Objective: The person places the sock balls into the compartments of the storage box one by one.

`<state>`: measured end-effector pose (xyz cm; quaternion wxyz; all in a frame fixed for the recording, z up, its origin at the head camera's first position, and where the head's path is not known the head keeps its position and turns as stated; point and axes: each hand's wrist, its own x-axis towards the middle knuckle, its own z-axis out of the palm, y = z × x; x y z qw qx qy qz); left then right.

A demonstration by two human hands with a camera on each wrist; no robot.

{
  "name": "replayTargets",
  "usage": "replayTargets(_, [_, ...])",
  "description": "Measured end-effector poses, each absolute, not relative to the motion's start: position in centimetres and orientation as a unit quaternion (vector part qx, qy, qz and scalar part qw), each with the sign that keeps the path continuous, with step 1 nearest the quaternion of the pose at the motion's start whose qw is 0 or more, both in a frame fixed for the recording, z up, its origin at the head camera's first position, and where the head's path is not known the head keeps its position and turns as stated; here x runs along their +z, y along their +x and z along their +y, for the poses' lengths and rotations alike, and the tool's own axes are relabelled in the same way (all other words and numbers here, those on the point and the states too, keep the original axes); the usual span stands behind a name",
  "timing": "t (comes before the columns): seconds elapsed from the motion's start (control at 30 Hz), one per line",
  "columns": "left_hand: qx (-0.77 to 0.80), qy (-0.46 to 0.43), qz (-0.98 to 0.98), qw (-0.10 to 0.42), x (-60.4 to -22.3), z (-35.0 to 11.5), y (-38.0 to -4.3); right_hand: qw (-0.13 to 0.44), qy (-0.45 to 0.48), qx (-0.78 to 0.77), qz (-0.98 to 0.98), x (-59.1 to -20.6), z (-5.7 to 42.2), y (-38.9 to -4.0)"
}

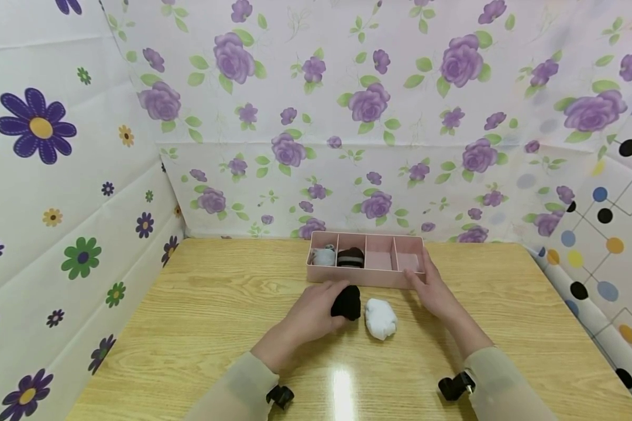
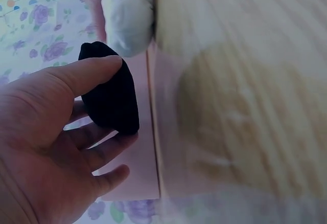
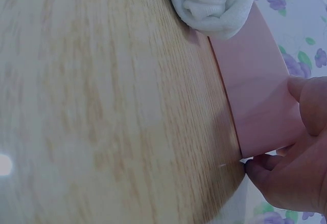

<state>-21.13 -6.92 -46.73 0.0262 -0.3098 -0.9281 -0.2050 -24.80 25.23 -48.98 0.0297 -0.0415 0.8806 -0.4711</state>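
My left hand pinches a black rolled-up sock between thumb and fingers, in front of a pink divided box. In the left wrist view the thumb lies along one side of that sock, fingertips at the other. With my right hand I hold the box's right end, thumb over the front wall and fingers round the end. A white rolled-up sock lies on the table between the hands; its coiled folds show in the right wrist view. The box's leftmost compartment contains a grey sock bundle, the one beside it a dark brown striped one.
The box stands on a wood-grain table near its back edge. Behind it hangs a floral sheet, with patterned sheets on both sides. The two right compartments show bare pink floors.
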Motion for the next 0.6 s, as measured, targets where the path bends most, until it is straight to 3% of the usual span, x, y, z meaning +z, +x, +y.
replayTargets(0.6, [-0.244,-0.325,-0.912,0.062,-44.0,-6.0,-21.9,0.028,-0.041,-0.473,0.88,-49.2,25.3,-25.0])
